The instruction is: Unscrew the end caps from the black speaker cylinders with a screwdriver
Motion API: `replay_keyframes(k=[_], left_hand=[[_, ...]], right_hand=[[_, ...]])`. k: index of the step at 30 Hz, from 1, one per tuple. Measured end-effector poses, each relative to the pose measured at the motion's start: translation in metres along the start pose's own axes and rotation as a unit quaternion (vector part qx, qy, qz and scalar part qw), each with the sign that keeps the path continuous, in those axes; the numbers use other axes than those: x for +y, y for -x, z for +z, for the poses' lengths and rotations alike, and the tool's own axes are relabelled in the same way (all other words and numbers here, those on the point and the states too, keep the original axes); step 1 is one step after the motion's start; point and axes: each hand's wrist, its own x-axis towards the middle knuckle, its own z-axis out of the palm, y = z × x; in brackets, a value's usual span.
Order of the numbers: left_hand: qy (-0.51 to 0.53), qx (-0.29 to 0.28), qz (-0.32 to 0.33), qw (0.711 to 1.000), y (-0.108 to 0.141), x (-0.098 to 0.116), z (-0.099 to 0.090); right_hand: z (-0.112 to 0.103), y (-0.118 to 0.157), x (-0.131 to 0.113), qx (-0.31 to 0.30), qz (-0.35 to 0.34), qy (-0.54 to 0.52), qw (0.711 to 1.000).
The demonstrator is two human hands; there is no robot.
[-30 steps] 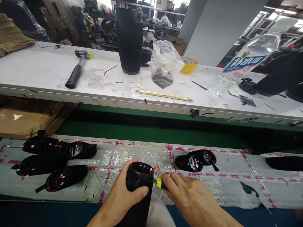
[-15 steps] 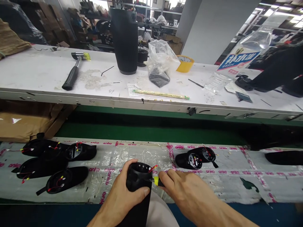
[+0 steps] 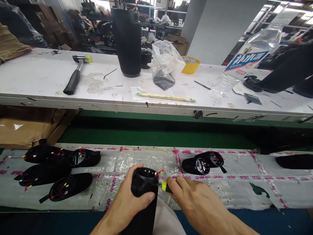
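Note:
My left hand is wrapped round a black cylindrical housing, its thumb along the near side just under the rim. The housing stands upright against my leg with its open, hole-lined end up, and red and yellow wires stick out at the right of the rim. My right hand grips a screwdriver with a yellow and black handle. The tool lies about level, its short metal tip at the housing's right side below the rim. Whether the tip sits in a screw I cannot tell.
On the plastic-covered lower surface lie several black housings with wires at left and two more at right. The white bench behind carries a mallet, a tall black housing, a plastic bag and a bottle.
The screwdriver and my right hand have shifted slightly right relative to the housing. My left hand keeps its hold, and the view has moved a little.

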Motion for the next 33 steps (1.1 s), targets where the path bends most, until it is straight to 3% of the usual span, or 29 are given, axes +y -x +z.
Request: replay_keyframes(k=[11, 14, 16, 20, 23, 26, 28, 31, 33], left_hand=[[-0.022, 0.034, -0.013, 0.999, 0.002, 0.001, 0.002], [0.028, 0.006, 0.012, 0.999, -0.002, -0.005, 0.000], [0.104, -0.027, 0.019, 0.994, -0.005, -0.011, -0.003], [0.285, -0.064, -0.024, 0.956, -0.010, -0.024, -0.011], [0.417, -0.074, -0.047, 0.904, -0.012, -0.036, -0.014], [0.524, -0.101, -0.045, 0.845, -0.013, -0.044, -0.011], [0.568, -0.127, -0.031, 0.813, -0.013, -0.045, -0.006], [0.598, -0.141, -0.040, 0.788, -0.014, -0.041, 0.000], [0.578, -0.083, -0.054, 0.810, -0.014, -0.036, 0.000]], right_hand=[[0.019, -0.011, 0.000, -0.015, 0.007, -0.065, 0.998], [0.014, -0.016, 0.003, -0.020, 0.006, -0.120, 0.993], [0.006, -0.017, 0.007, -0.010, 0.030, -0.222, 0.975], [0.002, -0.013, 0.011, 0.022, 0.194, -0.453, 0.870], [0.023, -0.014, -0.001, 0.041, 0.301, -0.554, 0.775], [0.052, -0.022, -0.027, 0.060, 0.353, -0.682, 0.637], [0.068, -0.028, -0.048, 0.053, 0.350, -0.736, 0.578], [0.080, -0.033, -0.074, 0.065, 0.334, -0.759, 0.555], [0.080, -0.034, -0.083, 0.083, 0.342, -0.737, 0.577]])
